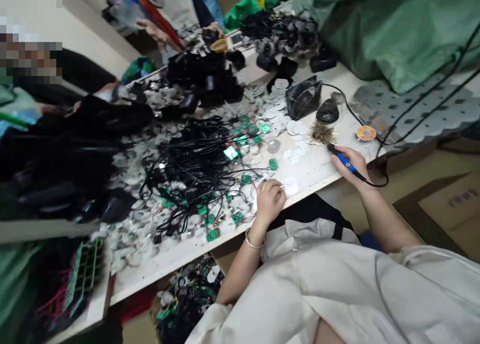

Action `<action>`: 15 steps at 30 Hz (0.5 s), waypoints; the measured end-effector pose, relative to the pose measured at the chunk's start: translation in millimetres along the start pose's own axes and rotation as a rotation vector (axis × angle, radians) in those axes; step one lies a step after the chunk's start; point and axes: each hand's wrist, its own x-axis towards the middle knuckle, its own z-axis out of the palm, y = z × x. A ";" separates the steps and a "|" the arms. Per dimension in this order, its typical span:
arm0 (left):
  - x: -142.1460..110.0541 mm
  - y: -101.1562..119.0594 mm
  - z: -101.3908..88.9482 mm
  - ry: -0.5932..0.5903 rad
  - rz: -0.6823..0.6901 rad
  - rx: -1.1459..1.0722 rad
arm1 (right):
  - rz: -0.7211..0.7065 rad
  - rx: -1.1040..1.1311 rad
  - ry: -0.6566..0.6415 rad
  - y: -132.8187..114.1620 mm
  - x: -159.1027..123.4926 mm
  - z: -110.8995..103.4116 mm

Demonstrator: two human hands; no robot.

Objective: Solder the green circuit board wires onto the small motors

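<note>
My right hand (350, 164) is closed around a blue-handled soldering iron (342, 158), tip pointing up-left, its black cord trailing off to the right. My left hand (269, 200) rests near the table's front edge with fingers curled, pinching something small among thin red wires; what it holds is too small to name. Small green circuit boards (272, 164) and a tangle of black cables (195, 169) lie just left of that hand. A white disc (290, 185) sits right beside my left fingers.
A small black fan (303, 99), a brass-wool tip cleaner (321, 132) and a solder spool (366, 132) stand beyond my right hand. Black parts are heaped at the back. Another person sits at the far left; a distant hand (157, 33) works at the table's end. Green sacks fill the upper right.
</note>
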 end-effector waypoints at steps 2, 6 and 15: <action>1.4 -3.2 -4.0 0.001 0.014 -0.027 | 0.137 0.265 0.026 -8.5 1.9 0.2; 4.9 -5.6 -11.4 -0.010 0.004 -0.023 | 0.288 0.617 0.160 -22.8 9.3 0.8; 7.4 1.8 -17.6 -0.017 -0.019 0.086 | 0.671 1.021 0.285 -19.5 27.3 -10.7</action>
